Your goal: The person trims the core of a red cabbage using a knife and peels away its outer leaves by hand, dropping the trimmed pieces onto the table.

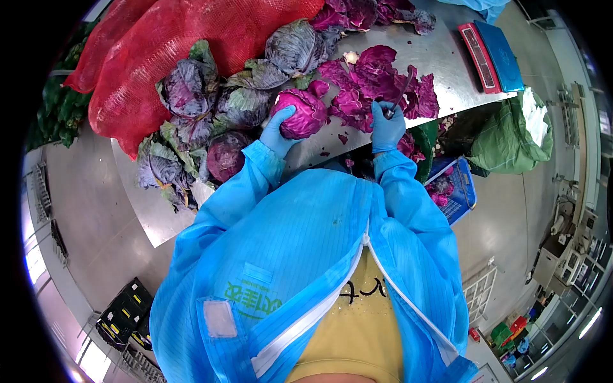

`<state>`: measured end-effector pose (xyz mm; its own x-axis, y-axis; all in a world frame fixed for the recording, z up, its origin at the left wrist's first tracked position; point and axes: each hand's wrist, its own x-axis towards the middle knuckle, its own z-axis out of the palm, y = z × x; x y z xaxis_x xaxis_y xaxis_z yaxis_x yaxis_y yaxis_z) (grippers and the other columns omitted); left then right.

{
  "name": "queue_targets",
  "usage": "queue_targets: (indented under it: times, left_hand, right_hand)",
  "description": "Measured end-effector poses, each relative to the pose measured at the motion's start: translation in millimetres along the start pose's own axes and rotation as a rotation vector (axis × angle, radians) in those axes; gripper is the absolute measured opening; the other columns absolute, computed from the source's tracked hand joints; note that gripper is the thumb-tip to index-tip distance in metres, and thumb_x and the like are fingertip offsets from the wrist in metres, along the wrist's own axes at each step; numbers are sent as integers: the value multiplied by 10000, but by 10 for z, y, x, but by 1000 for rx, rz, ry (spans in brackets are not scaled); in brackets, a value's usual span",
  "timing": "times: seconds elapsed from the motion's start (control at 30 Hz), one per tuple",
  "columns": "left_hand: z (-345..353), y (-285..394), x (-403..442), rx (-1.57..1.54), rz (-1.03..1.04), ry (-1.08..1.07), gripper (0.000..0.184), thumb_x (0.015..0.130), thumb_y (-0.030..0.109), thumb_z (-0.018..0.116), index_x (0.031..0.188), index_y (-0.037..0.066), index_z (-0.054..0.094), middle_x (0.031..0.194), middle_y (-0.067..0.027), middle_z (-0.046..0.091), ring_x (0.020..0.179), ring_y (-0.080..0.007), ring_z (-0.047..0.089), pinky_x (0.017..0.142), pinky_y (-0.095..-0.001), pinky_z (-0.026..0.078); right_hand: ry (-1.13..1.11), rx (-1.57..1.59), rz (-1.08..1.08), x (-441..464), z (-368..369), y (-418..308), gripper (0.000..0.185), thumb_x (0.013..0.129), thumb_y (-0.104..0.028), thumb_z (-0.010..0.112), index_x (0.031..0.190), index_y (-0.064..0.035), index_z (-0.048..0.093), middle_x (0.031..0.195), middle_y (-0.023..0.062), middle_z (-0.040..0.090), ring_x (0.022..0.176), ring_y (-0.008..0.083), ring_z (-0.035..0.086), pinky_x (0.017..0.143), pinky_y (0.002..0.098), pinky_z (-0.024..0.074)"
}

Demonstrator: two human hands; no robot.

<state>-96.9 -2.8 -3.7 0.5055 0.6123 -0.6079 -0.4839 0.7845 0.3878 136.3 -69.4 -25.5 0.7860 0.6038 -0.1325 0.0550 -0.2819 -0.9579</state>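
Note:
My left hand, in a blue glove, grips a peeled red cabbage from its left side, just above the metal table. In my gloved right hand is a knife, its thin dark blade pointing up and away from me; the fingers wrap round its handle. Loose purple cabbage leaves lie in a heap just beyond the right hand. Left of the peeled head, several unpeeled red cabbages with greyish outer leaves are piled together.
Red mesh sacks fill the table's far left. A blue and red box-like object stands at the far right. Below the table's right edge are a blue basket with cabbage pieces and a green sack. Black crates stand on the floor.

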Motion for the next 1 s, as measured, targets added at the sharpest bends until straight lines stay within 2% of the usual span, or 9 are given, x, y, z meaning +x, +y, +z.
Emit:
queue_targets:
  times: [0.03, 0.1, 0.17, 0.3, 0.4, 0.53, 0.77, 0.9, 1.0]
  left_hand:
    - [17, 1, -16, 1, 3, -1, 669, 776, 264, 688, 1340, 78, 378, 1303, -129, 484, 1162, -313, 498, 947, -486, 447]
    - [54, -9, -28, -11, -17, -51, 666, 779, 265, 683, 1340, 75, 377, 1301, -126, 484, 1162, -305, 499, 952, -493, 441]
    - [129, -40, -56, 9, 4, -72, 646, 786, 258, 678, 1331, 73, 385, 1285, -123, 497, 1150, -294, 510, 955, -480, 442]
    - [105, -122, 10, 45, 52, -49, 585, 776, 196, 688, 1289, 81, 432, 1207, -102, 549, 1089, -243, 555, 937, -401, 464]
    - [40, -165, 33, 68, 96, -30, 573, 770, 189, 694, 1276, 80, 447, 1185, -96, 560, 1073, -234, 563, 923, -383, 473]
    - [16, -182, -21, 103, 70, 37, 559, 791, 219, 690, 1273, 87, 439, 1191, -97, 561, 1073, -243, 562, 920, -417, 476]
    - [59, -247, -6, 267, 132, 139, 704, 694, 187, 772, 1281, 75, 400, 1155, -89, 562, 990, -234, 603, 823, -378, 527]
    - [-3, -311, 84, 504, 302, 239, 888, 619, 252, 835, 1298, -1, 320, 1143, -143, 540, 1016, -232, 576, 874, -349, 498]
    - [85, -257, -12, 1022, 411, 296, 1045, 501, 320, 887, 1312, 4, 309, 1220, -148, 485, 1123, -248, 503, 930, -340, 457]
  right_hand:
    - [-1, 2, -2, -4, 17, -63, 260, 738, -198, 761, 867, -26, 615, 694, -1, 511, 617, 94, 480, 541, 251, 393]
    - [-28, -237, -525, -57, 76, -293, 442, 710, -280, 787, 999, -7, 593, 895, 78, 549, 763, 177, 539, 662, 299, 448]
    - [-275, -142, -470, -233, 166, -431, 601, 690, -388, 785, 1095, -6, 559, 1042, 136, 511, 876, 248, 542, 765, 352, 459]
    - [-462, -351, -519, -473, 272, -527, 710, 681, -525, 735, 1141, -15, 556, 982, 138, 505, 863, 270, 533, 763, 369, 458]
    - [-633, -310, -463, -408, 270, -406, 685, 707, -475, 734, 1228, -70, 549, 932, 89, 489, 839, 204, 496, 747, 324, 423]
    - [-657, -218, -366, -410, 228, -336, 591, 756, -443, 699, 1179, -52, 569, 859, 107, 524, 754, 246, 547, 702, 334, 454]
    - [-505, -587, -968, -375, 165, -33, 261, 784, -223, 625, 1016, -123, 559, 784, 79, 546, 652, 266, 581, 529, 371, 456]
    - [-484, -598, -1017, -291, 71, -76, 204, 733, -179, 640, 904, -130, 541, 758, 67, 550, 633, 265, 582, 515, 369, 451]
    - [-283, -431, -950, -159, 7, -291, 183, 734, -138, 663, 883, -128, 558, 747, 69, 549, 609, 264, 574, 497, 373, 442]
